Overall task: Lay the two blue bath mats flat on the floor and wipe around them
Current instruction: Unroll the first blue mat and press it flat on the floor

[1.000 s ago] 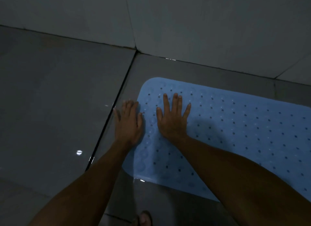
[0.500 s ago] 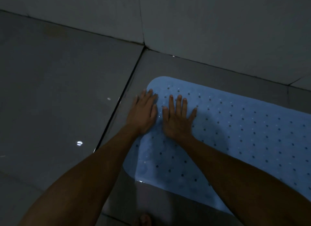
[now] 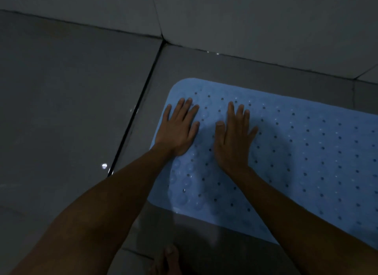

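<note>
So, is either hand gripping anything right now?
Nothing is held. The left hand and right hand press flat, fingers straight, on the blue mat.

- The blue bath mat [image 3: 296,152] runs off the right edge; its right end is unseen.
- Both forearms hide parts of its near edge.
- A bare foot [image 3: 166,261] is cut off by the bottom edge.
- Only one mat shows.

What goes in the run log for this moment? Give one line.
left hand: flat on blue bath mat | right hand: flat on mat | floor: wet glints | second mat: unseen
</note>
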